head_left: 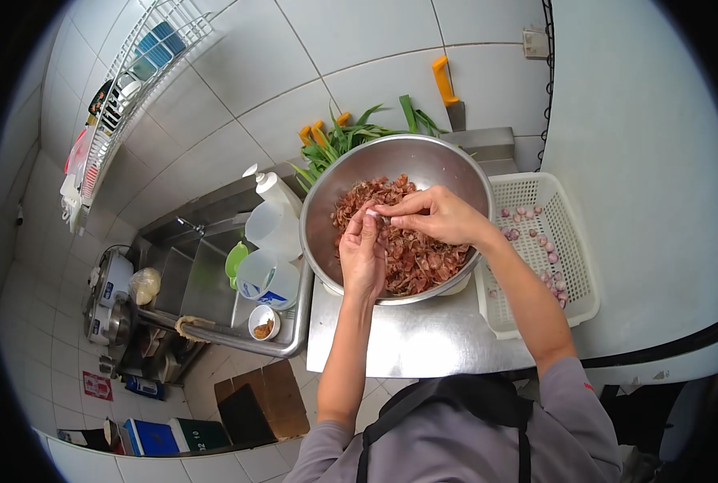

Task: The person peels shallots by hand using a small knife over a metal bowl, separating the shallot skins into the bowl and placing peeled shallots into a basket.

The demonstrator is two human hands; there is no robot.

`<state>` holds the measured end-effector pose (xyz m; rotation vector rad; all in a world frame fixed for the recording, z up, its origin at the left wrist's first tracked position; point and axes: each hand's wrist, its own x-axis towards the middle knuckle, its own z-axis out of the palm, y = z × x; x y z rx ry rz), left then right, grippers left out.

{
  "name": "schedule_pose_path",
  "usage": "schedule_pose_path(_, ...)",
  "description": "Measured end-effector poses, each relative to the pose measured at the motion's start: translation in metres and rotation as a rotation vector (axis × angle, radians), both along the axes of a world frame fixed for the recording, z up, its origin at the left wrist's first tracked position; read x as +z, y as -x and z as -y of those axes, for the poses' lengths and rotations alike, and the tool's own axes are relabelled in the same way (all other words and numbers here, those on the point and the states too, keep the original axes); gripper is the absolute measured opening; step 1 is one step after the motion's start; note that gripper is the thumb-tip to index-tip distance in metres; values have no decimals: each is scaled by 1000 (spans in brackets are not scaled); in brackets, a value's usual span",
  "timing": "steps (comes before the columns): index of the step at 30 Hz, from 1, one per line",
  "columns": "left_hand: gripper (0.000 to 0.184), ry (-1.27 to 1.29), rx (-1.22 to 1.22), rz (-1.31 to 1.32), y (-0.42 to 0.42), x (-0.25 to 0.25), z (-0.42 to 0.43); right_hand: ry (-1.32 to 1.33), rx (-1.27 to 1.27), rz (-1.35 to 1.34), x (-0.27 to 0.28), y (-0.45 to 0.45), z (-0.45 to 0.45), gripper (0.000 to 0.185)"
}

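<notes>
A large steel bowl [455, 161] holds a heap of reddish-brown papery skins [415, 270]. Above the heap, my left hand [363, 256] and my right hand [435, 216] meet at the fingertips. Between them is a small pale piece, perhaps a peeled shallot; the fingers of both hands are pinched together on it. To the right of the bowl stands a white perforated basket [580, 278] with several small pinkish shallots [552, 258] scattered on its bottom.
Behind the bowl lie green leaves [351, 141] and orange-handled knives [443, 80]. At the left are a pump bottle [272, 189], clear plastic containers [266, 278], a small white bowl [264, 322] and a steel sink [210, 278]. A wire rack [133, 76] hangs upper left.
</notes>
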<state>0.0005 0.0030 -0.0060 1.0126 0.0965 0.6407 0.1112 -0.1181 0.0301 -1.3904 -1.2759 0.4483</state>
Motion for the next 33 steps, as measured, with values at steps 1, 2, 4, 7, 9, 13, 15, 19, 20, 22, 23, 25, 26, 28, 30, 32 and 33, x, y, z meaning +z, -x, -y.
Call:
schedule_pose_path(1, 36, -11, 6, -6, 0, 0, 0, 4, -8, 9, -1, -1, 0, 27)
schedule_pose_path(2, 36, -14, 3, -7, 0, -1, 0, 6, -13, -1, 0, 0, 1, 26)
schedule_pose_path(4, 37, -20, -2, -10, 0, -4, 0, 10, -25, -21, 4, 4, 4, 24)
schedule_pose_path(7, 39, -51, -26, 10, 0, 3, 4, 15, 2, -285, 4, 7, 5, 25)
schedule_pose_path(9, 40, -74, -66, 17, 0, 6, 5, 71, -4, -518, 0, -2, 6, 27)
schedule_pose_path(13, 42, 21, -150, -6, -2, 2, 0, 101, -80, -597, -5, -5, 1, 29)
schedule_pose_path(15, 44, -25, -151, -6, -3, -1, -2, 100, -73, -577, -6, -5, 2, 29)
schedule_pose_path(19, 46, -76, -24, -12, -3, 3, 2, 62, -100, -637, -7, -4, 2, 29)
schedule_pose_path(20, 46, -61, -30, -5, -2, 2, 2, 50, -124, -665, -7, -5, 3, 30)
schedule_pose_path(22, 47, -32, -42, 14, -1, 4, 1, 70, -217, -619, -11, -14, 4, 32)
schedule_pose_path(23, 48, -27, -60, 4, 0, 4, 0, 81, -262, -595, -14, -17, 4, 34)
schedule_pose_path(25, 47, -20, -61, -11, 1, 2, -2, 87, -300, -404, -24, -21, 1, 37)
schedule_pose_path(26, 47, -16, -61, -19, 1, 2, -3, 90, -319, -309, -26, -23, -1, 39)
schedule_pose_path(28, 46, -37, -26, -24, 0, 6, 0, 92, -253, -325, -22, -14, 3, 42)
schedule_pose_path(30, 44, -73, 21, -16, -1, 8, 4, 54, -157, -297, -14, -4, 6, 44)
schedule_pose_path(32, 42, -125, 78, 0, -3, 7, 8, -26, -32, -230, -8, 5, 4, 45)
schedule_pose_path(33, 41, -121, 66, -6, -3, 7, 8, -34, -32, -207, -7, 7, 4, 43)
